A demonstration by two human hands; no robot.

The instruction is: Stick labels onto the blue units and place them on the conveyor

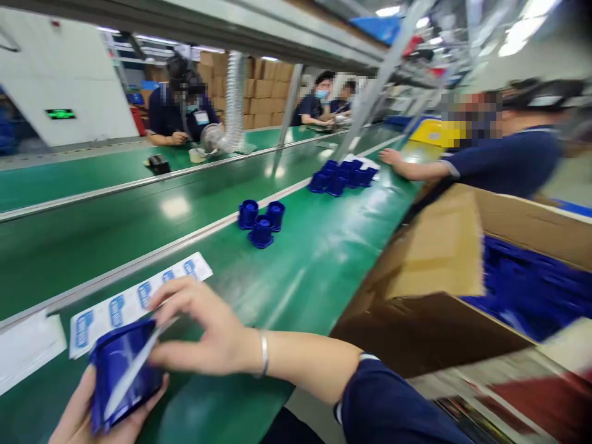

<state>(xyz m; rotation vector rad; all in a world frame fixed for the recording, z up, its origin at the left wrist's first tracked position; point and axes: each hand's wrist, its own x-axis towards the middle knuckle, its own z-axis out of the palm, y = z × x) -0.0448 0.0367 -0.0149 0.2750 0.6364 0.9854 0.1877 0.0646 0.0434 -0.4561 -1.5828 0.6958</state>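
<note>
My left hand (81,416) cradles a blue plastic cup-shaped part (121,373) at the bottom left, fingers curled under it. My right hand (203,330) reaches across from the right, its thumb and fingers pinching a thin pale strip or label against the side of the blue part. A sheet of blue-and-white labels (139,299) lies on the green table (296,277) just beyond my hands. Three more blue parts (261,223) stand together farther out on the table.
An open cardboard box (444,271) filled with blue parts sits at my right. A person in a dark blue top (499,160) leans over another cluster of blue parts (345,174). Other people work across the belt (92,228). A white sheet (28,348) lies at far left.
</note>
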